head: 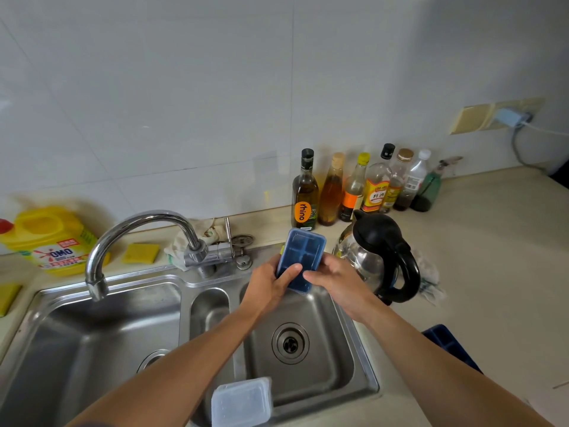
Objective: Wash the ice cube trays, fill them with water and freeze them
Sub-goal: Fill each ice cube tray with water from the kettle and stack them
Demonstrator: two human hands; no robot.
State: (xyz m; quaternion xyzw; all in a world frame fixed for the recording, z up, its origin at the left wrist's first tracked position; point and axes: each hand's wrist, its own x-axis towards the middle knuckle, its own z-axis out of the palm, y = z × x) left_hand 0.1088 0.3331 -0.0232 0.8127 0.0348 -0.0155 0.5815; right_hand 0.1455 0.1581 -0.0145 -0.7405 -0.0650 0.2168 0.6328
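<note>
Two hands hold one blue ice cube tray [303, 251] in the air over the right basin of the steel sink [363, 365], just in front of the kettle [378, 257]. The tray is tilted, its far end raised toward the wall and its gridded face turned to the camera. The left hand [271, 285] grips the near left corner, thumb laid across the face; its other fingers go behind the tray and cannot be seen. The right hand [335, 282] grips the near right edge, thumb tip on the face close to the left thumb, fingers curled round the side (their tips are hidden too). Both forearms reach in from the bottom edge, nearly straight.

Whether a clear cover sits on the held tray is hard to make out. A clear lid [241, 402] rests on the sink's near rim, partly cut off by the left forearm. A second blue tray [446, 343] lies on the counter to the right, mostly hidden behind the right forearm. The faucet [138, 235] arches over the left basin.
</note>
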